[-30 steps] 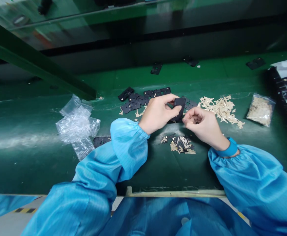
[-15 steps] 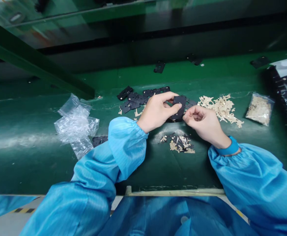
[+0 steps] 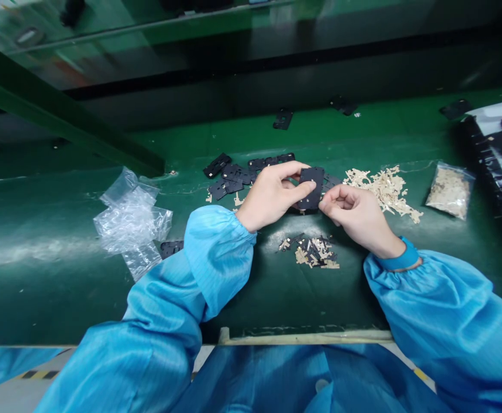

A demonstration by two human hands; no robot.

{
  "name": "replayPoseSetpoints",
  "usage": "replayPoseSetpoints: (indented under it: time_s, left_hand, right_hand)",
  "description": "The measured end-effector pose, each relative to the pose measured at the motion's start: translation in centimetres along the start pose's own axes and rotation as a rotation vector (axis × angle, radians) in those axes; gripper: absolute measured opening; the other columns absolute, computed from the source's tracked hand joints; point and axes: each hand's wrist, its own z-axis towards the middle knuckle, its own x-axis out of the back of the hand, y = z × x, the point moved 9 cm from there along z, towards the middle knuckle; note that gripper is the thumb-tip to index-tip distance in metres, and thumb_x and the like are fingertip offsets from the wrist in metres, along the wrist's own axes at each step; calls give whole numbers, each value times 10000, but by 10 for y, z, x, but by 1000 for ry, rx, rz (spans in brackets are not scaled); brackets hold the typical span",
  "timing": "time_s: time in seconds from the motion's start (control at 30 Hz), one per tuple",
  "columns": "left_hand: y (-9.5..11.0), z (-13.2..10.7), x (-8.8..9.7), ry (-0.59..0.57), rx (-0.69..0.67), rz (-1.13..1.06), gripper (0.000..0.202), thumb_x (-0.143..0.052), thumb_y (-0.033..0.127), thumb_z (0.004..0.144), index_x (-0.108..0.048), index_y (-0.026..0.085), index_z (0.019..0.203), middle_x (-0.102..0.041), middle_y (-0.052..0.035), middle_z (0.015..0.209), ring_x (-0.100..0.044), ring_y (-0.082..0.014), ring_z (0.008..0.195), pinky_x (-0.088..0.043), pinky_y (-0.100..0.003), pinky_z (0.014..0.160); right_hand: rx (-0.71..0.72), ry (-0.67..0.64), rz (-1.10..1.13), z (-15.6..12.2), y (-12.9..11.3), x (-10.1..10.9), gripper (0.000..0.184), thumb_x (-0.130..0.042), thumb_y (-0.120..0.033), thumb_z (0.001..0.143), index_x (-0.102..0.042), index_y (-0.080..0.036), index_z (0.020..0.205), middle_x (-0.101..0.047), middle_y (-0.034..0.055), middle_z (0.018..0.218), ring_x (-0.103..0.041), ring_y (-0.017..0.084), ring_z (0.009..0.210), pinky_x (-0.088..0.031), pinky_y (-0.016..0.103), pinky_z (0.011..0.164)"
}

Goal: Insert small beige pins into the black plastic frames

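My left hand [image 3: 272, 195] grips a small flat black plastic part [image 3: 312, 186] between thumb and fingers, held above the green belt [image 3: 62, 287]. My right hand [image 3: 356, 215] is curled beside it, fingertips pinched at the part's lower right edge; what they pinch is too small to make out. Behind my left hand lies a cluster of similar black parts [image 3: 234, 172]. Below my hands sits a small heap of black and beige scraps [image 3: 313, 252].
A pile of beige strips [image 3: 382, 186] lies right of my hands, and a clear bag of beige bits [image 3: 451, 189] further right. Crumpled clear bags [image 3: 133, 221] rest at the left. A dark tray [image 3: 498, 155] stands at the far right. Stray black parts [image 3: 283, 119] lie further back.
My right hand has moved up to the black part and now touches its lower right edge. My left hand has turned the part slightly flatter to the camera.
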Motion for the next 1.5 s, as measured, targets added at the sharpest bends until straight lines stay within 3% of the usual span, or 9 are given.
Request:
replayPoseSetpoints:
  time_s: [0.23,0.43,0.6,0.77,1.1,1.3,1.5]
  left_hand:
    - [-3,-1,0,1,60,-122,284,-805,326,789,-736,163,1011,-747,-31,873,-704,-167,704,-568,-253,595]
    - [-3,0,6,24,63,-146,368,-826,397,780,-730,183,1064,-758,-38,960,-701,-153,708,-547,-223,558]
    - [-6,-1,4,3,82,-152,380,-822,410,786,-723,192,1080,-757,-42,1009,-707,-162,755,-574,-235,586]
    - [-5,-2,2,-3,81,-153,365,-828,400,783,-734,194,1069,-757,-35,992,-697,-153,739,-574,-228,584]
    - [-6,-4,-4,-42,120,-242,375,-853,414,757,-756,216,1061,-760,-47,981,-696,-161,730,-575,-238,589]
    - [-10,-5,-7,-79,159,-293,392,-872,404,740,-754,211,1060,-760,-49,990,-693,-140,722,-543,-193,551]
    - [-10,-5,-11,-84,169,-355,371,-875,379,748,-746,213,1054,-744,-25,935,-687,-127,713,-566,-196,571]
  right_hand:
    - [-46,-82,92,-1,3,-2,166,-759,-296,836,-652,-171,815,-564,-34,627,-454,83,529,-319,247,516]
    - [-40,-231,418,-4,4,-13,154,-724,-323,918,-629,-203,934,-552,-36,687,-461,96,560,-308,259,538]
    - [21,-215,414,-5,1,-13,155,-699,-324,942,-638,-189,896,-581,-12,735,-460,98,573,-309,271,559]
    - [38,-240,438,-6,0,-17,163,-706,-311,932,-621,-188,866,-538,-41,650,-443,95,548,-296,266,546]
    - [-21,-267,476,-8,5,-22,193,-710,-312,911,-586,-192,825,-519,-58,610,-429,89,515,-294,255,527]
    - [-33,-356,503,-10,2,-30,206,-739,-330,886,-592,-194,838,-534,-45,661,-453,95,549,-318,256,549]
    - [-46,-290,598,-11,-3,-29,288,-691,-423,933,-568,-196,807,-546,-28,700,-480,99,547,-333,261,526]
